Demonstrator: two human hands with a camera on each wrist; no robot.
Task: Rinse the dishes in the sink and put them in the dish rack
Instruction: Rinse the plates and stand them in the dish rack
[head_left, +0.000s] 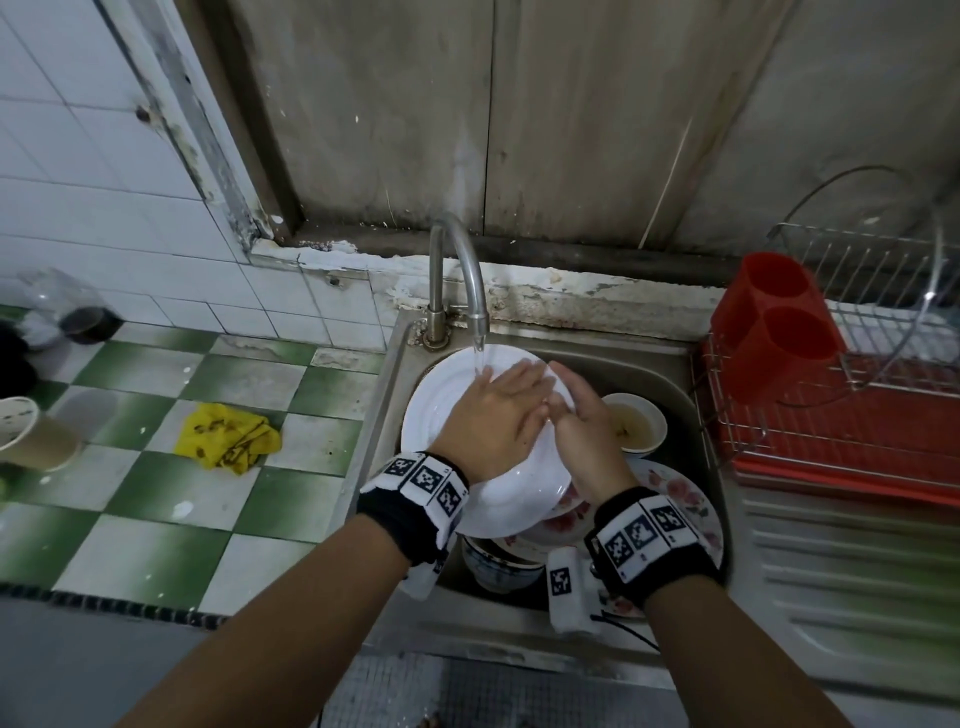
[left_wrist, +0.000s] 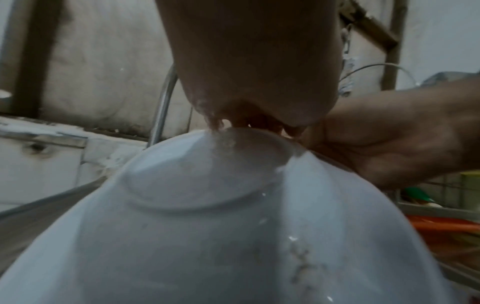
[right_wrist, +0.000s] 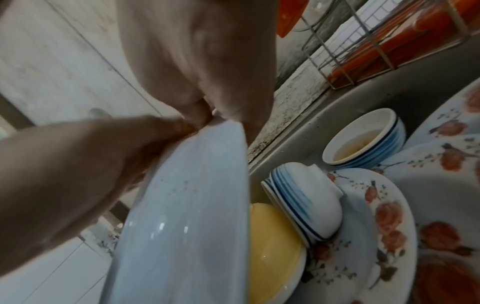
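Note:
A white plate (head_left: 441, 410) is held tilted over the sink (head_left: 649, 369), under water running from the tap (head_left: 462, 270). My left hand (head_left: 498, 410) lies flat on the plate with straight fingers, and the stream falls at its fingertips. My right hand (head_left: 582, 421) grips the plate's right rim, thumb and fingers curled round the edge. The left wrist view shows the wet plate (left_wrist: 207, 236) below my left hand (left_wrist: 246, 61), with my right hand (left_wrist: 389, 139) at the rim. In the right wrist view my right hand (right_wrist: 197, 51) pinches the plate (right_wrist: 187, 216) at its top edge.
In the sink lie floral plates (right_wrist: 363, 236), a yellow bowl (right_wrist: 270, 246), an upturned blue-striped bowl (right_wrist: 306, 199) and another bowl (head_left: 634, 423) holding yellowish liquid. The wire dish rack (head_left: 852, 415) with a red cutlery holder (head_left: 774, 322) stands to the right. A yellow cloth (head_left: 228, 439) lies left of the sink.

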